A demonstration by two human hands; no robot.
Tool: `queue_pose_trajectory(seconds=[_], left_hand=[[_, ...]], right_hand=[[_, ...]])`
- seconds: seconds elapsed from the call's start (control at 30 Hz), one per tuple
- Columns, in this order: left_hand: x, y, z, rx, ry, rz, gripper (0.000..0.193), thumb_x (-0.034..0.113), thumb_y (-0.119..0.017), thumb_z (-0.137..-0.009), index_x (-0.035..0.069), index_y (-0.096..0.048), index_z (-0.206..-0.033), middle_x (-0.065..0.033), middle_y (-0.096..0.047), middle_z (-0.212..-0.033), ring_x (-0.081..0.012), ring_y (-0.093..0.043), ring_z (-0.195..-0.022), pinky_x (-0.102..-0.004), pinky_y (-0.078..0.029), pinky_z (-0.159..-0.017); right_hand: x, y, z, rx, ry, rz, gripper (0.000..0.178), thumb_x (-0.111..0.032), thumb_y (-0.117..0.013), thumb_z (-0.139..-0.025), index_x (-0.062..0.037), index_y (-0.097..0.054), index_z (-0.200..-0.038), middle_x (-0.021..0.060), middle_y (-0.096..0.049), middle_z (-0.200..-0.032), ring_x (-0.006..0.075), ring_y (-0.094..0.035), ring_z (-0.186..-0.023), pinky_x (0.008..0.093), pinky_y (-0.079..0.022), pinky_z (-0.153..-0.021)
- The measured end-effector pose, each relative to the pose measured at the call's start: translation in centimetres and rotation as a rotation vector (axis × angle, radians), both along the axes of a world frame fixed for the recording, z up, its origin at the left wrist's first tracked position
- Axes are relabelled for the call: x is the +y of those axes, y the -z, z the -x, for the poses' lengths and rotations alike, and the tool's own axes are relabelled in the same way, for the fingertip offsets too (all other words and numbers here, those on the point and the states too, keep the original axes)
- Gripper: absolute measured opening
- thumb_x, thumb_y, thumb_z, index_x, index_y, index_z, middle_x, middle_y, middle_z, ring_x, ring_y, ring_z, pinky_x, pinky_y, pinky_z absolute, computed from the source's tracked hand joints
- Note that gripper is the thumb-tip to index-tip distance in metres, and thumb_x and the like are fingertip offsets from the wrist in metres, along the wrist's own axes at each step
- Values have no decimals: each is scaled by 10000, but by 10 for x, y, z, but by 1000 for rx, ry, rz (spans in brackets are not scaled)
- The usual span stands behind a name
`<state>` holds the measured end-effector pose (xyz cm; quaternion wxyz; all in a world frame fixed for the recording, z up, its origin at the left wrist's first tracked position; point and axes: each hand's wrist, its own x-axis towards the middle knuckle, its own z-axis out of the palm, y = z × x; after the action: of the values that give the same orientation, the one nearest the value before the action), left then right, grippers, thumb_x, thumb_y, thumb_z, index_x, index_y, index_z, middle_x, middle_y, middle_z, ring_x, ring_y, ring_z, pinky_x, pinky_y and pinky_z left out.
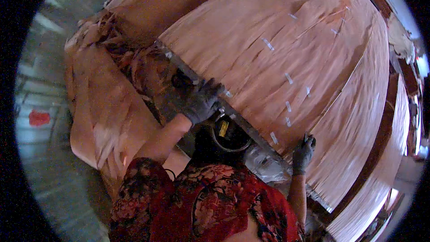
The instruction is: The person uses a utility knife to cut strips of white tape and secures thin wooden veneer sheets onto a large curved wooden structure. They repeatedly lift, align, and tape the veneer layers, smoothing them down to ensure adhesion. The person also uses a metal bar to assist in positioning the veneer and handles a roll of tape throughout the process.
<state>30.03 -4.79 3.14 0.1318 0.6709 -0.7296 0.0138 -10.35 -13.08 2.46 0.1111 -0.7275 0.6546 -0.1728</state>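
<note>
A broad, thin sheet of reddish wood veneer (251, 67) spreads in front of me, wrinkled and split in places. Short pale strips of tape (268, 44) are stuck along its splits. My left hand (202, 101), in a dark grey glove, lies over the dark edge strip (242, 118) at the veneer's near side, fingers stretched out. Over at the right, my gloved right hand (303, 156) is at the near edge of the sheet. Its fingers are drawn together, and whatever they hold, if anything, is too small to make out.
Between my arms sits a dark round thing with a pale rim and a yellow label (223, 128). Crumpled clear plastic (268, 166) lies beside it. Torn veneer scraps (121, 40) and a loose bent sheet (103, 121) are at left. More veneer sheets (376, 192) lie at right.
</note>
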Motion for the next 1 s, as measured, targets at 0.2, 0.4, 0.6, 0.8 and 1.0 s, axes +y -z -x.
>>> queue_pose_trajectory(seconds=[0.2, 0.4, 0.6, 0.8, 1.0], left_hand=[[-2, -25, -45, 157, 56, -66, 585, 304, -584, -798, 41, -421, -1295, -184, -397, -1342, -344, -313, -1287, -529, -228, -1040], [-30, -30, -54, 193, 393, 29, 554, 260, -568, -809, 29, -421, -1291, -177, -437, -1305, -355, -352, -1256, -516, -272, -1024], [-28, -15, -83, 184, 383, -45, 576, 239, -561, -808, 16, -394, -1312, -216, -399, -1323, -381, -353, -1244, -504, -278, -1024], [-31, -15, -63, 242, 281, -63, 648, 202, -605, -776, 7, -345, -1336, -262, -329, -1349, -441, -366, -1200, -497, -296, -1015], [-32, -14, -47, 270, 225, -116, 613, 173, -626, -762, 67, -390, -1317, -251, -296, -1383, -427, -288, -1267, -498, -278, -1023]], right_hand=[[5, -6, -32, 220, 128, -48, 295, -24, -533, -798, 47, -468, -1077, 216, -482, -1080, 374, -459, -1002, 405, -414, -821], [18, 17, 1, -207, 408, -235, 358, -65, -510, -832, 0, -459, -1180, 143, -557, -915, 240, -533, -732, 341, -456, -616], [72, -18, -26, -827, 731, -529, 478, -82, -474, -877, -111, -371, -1344, 66, -596, -892, 83, -441, -523, 223, -377, -444], [60, -1, -18, -750, 492, -246, 400, -85, -468, -904, -49, -410, -1298, 86, -587, -983, 134, -494, -640, 246, -421, -547], [-16, -19, -49, 186, 358, -320, 363, -215, -534, -873, -66, -484, -1200, 174, -565, -1028, 321, -531, -999, 390, -448, -749]])
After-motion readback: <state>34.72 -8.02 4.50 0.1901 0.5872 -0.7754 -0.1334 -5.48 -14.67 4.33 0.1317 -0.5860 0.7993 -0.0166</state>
